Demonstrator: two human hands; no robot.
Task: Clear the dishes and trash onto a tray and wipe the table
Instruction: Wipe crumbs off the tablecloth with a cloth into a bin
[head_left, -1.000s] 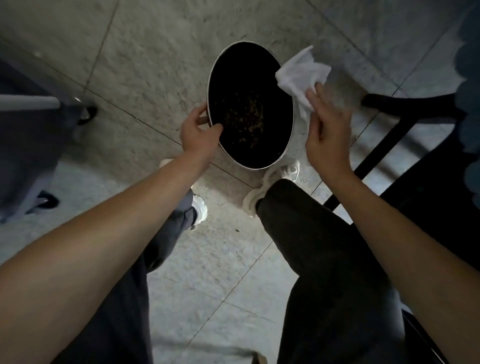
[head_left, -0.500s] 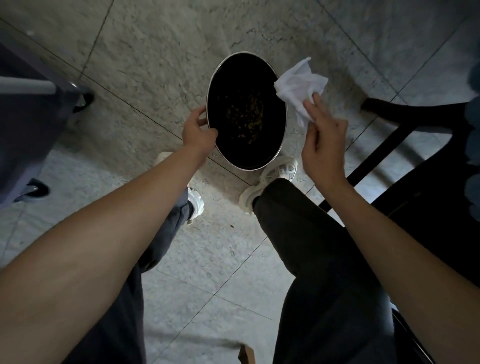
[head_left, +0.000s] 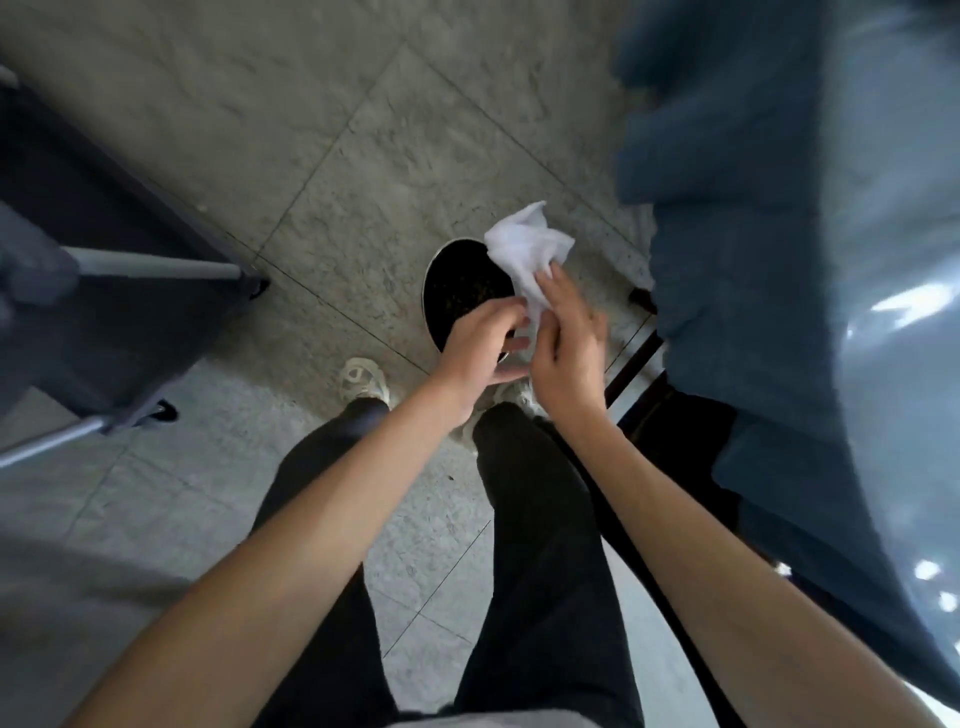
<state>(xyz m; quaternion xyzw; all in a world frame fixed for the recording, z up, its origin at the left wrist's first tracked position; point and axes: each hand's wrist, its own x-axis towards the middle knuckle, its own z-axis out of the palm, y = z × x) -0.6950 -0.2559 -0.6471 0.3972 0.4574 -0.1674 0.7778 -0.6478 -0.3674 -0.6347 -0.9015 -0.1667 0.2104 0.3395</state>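
A round bin (head_left: 457, 291) with a metal rim and a dark inside holding food scraps stands on the tiled floor, partly hidden by my hands. My right hand (head_left: 569, 358) pinches a crumpled white tissue (head_left: 527, 247) that sticks up over the bin's right rim. My left hand (head_left: 478, 351) is off the rim and pressed against the right hand. Its fingertips touch the tissue's lower end; whether they grip it is not visible.
A blue-grey table (head_left: 779, 260) under a shiny cover fills the right side, with a dark chair frame (head_left: 636, 358) below it. A dark cart with metal bars (head_left: 156, 267) stands at the left. My legs and white shoes (head_left: 363, 376) are below the bin.
My left hand has let go of the bin's rim and joined the right hand at the tissue. The bin now looks smaller and farther away; the view has swung toward the table.
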